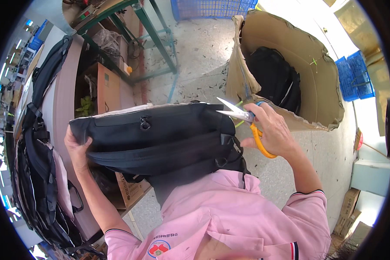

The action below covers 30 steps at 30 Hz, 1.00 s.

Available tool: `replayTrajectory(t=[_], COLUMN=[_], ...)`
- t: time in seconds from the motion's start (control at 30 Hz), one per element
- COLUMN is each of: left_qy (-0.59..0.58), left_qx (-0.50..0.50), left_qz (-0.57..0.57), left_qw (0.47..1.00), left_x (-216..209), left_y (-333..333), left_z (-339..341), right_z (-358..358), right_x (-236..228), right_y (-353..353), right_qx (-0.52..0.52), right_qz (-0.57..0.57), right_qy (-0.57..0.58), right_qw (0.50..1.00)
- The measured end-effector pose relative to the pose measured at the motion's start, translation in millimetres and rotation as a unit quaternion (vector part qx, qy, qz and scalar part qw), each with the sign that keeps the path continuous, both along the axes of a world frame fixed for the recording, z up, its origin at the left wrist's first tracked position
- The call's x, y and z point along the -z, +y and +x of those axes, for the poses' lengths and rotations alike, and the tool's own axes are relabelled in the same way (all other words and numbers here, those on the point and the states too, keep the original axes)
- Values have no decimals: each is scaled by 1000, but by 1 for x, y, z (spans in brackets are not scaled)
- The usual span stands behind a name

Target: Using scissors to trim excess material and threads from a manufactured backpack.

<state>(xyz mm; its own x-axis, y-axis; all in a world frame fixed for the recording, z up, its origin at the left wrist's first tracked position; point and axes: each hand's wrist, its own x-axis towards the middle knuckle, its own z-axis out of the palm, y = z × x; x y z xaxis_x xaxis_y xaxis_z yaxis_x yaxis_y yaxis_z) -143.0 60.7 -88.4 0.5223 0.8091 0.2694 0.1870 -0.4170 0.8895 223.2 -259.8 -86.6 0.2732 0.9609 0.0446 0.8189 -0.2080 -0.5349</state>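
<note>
Across my lap lies a black backpack (173,130), with a dark zipper pull (145,123) near its middle and a pale raw fabric edge along the far side. My left hand (76,146) grips its left end, thumb on the near face and fingers hidden behind. In my right hand (275,130) is a pair of scissors (257,135) with a yellow handle loop. Their blades are spread and point left, close to the far right corner of the backpack. Whether they touch the fabric I cannot tell. Black straps hang at its right end.
Several black bags (37,173) are piled along the table (63,95) at my left. A large cardboard box (318,95) with black bags inside stands at the far right. Beyond are a green-framed stand (154,39) and blue crates (214,9). Dark scraps litter the floor.
</note>
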Motion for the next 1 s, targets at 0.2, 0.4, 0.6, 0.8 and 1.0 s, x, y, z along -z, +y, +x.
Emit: replayTrajectory(t=[0.2,0.4,0.6,0.8,1.0], left_qy=[17,3,3,-10,-28], left_qx=[-3,-6,-5,-19,-39], left_qz=[10,-5,-8,-2,-11], left_qw=[1000,1000,1000,1000,999], left_x=[0,3,7,12,11], left_y=[1,0,6,7,-3], left_z=[-2,-9,-18,-30,-28], right_z=[-5,-1,6,3,7], right_x=[13,14,5,-6,-2], right_y=[12,18,18,40,41], right_qx=[2,-35,-61,-70,-79], right_qz=[49,63,12,47,-16], right_qy=[-6,-58,-23,-82,-107], right_qw=[999,996,998,993,991])
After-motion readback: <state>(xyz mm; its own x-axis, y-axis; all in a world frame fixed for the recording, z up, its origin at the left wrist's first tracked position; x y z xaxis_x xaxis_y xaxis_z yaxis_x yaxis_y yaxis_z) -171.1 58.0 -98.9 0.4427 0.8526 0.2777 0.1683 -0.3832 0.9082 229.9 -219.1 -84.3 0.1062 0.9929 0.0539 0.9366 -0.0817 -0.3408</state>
